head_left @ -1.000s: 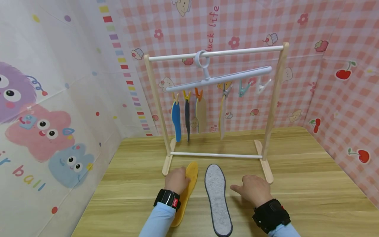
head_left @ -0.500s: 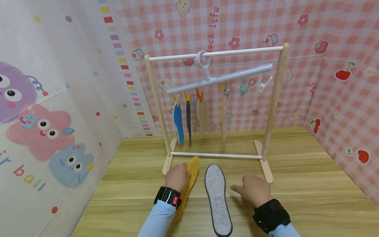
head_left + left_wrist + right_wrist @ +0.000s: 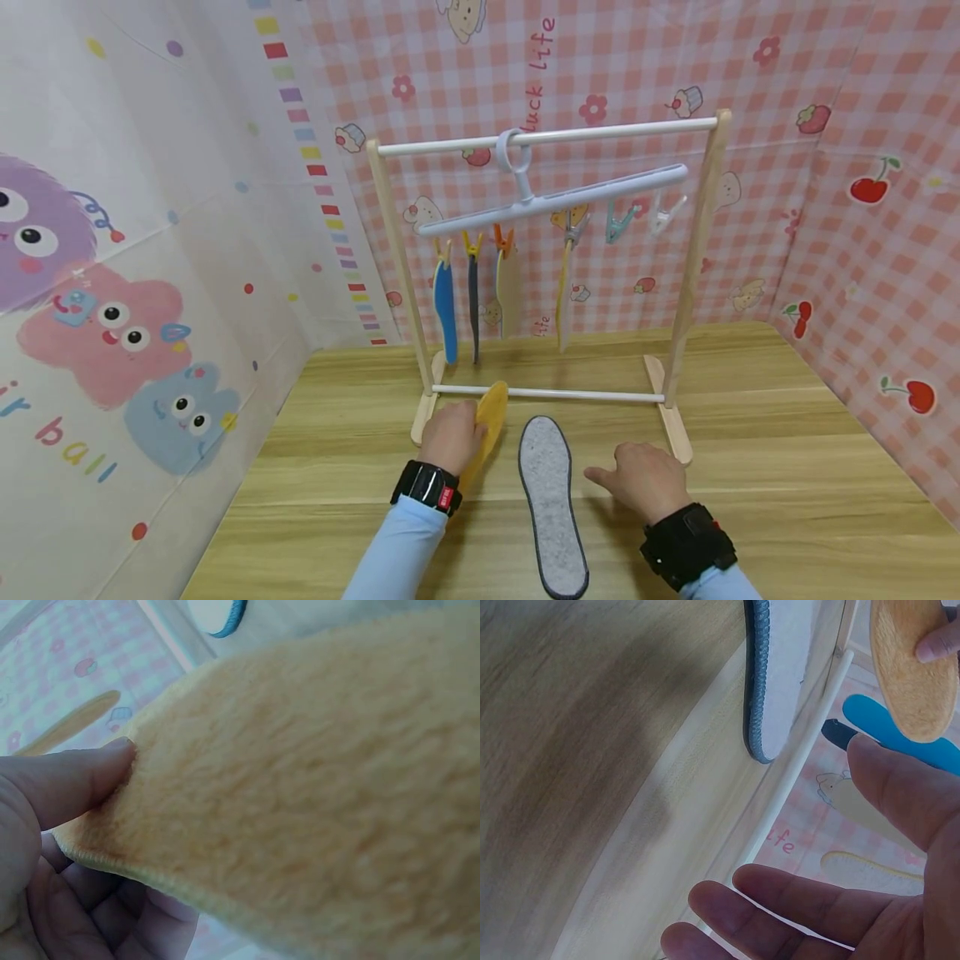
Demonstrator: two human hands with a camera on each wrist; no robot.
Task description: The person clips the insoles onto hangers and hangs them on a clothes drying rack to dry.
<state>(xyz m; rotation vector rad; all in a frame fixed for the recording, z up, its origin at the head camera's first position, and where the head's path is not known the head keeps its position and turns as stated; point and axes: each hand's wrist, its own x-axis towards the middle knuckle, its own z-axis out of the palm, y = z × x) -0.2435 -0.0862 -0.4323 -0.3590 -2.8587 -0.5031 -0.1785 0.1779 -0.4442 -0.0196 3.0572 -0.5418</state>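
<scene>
Left hand [image 3: 453, 437] has the yellow insole [image 3: 492, 410] in a pinch: thumb on the fuzzy face near the edge, fingers curled under. Insole sits just in front of the rack [image 3: 696, 258], far end tipped up. In the head view that tip overlaps the lower bar [image 3: 547, 393]; can't tell if they touch. Near end is behind the wrist, so can't confirm it's fully off the worktop [image 3: 787, 483].

Right hand [image 3: 647, 483] is holding nothing, fingers spread and relaxed, thumb toward the grey insole [image 3: 553, 508], not touching it. Grey one lies flat between the hands.

On the hanger [image 3: 555, 200]: blue insole [image 3: 445, 312], dark insole [image 3: 473, 308], beige insole [image 3: 508, 292], pale insole [image 3: 563, 300], all clipped. Teal clip [image 3: 618, 227] and white clip [image 3: 663, 218] hold nothing.

My read: step in hand is picking up the yellow one, hanging unfinished, two insoles to two bare clips. Next move would call for raising it end-up past the bar, with the right hand up to squeeze a clip. Hanger tilts, so go gently; an off-centre tug could swing it.
</scene>
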